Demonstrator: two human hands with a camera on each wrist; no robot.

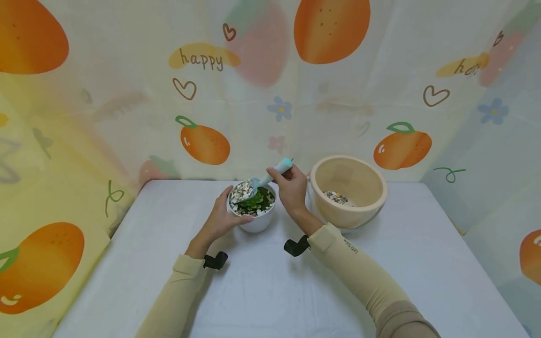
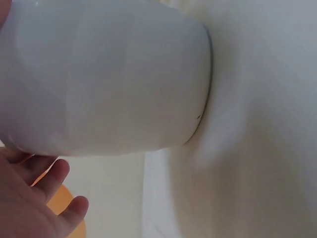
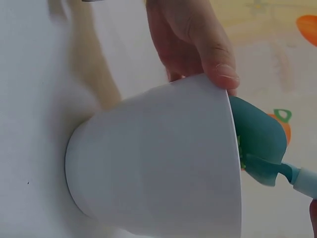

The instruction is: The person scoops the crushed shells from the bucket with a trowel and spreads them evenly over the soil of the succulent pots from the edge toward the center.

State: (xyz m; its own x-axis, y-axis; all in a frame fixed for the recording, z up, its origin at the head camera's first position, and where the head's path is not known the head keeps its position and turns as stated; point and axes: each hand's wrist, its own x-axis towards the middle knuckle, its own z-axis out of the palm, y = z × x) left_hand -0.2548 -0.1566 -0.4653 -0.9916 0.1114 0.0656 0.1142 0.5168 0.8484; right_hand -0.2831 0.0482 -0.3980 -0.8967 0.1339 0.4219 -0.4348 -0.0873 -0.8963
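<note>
A small white flowerpot point(image 1: 257, 225) stands on the table, with a green succulent point(image 1: 255, 203) in dark soil and white pebbles round it. My left hand point(image 1: 220, 217) holds the pot from the left, thumb at the near rim and fingers on the far side. In my right hand point(image 1: 292, 190) is the handle of a light-blue garden trowel point(image 1: 276, 171). The trowel's blade, heaped with pale pebbles point(image 1: 242, 189), tilts over the pot's left part. Seen from the right wrist, the teal blade point(image 3: 260, 134) lies right at the pot's rim, its load hidden.
Right of my right hand stands a large beige two-handled planter point(image 1: 367, 211) with some mixed pebbles point(image 1: 336, 197) at its bottom. A white cloth covers the table point(image 1: 262, 291). Behind it hangs a fruit-patterned curtain point(image 1: 313, 117).
</note>
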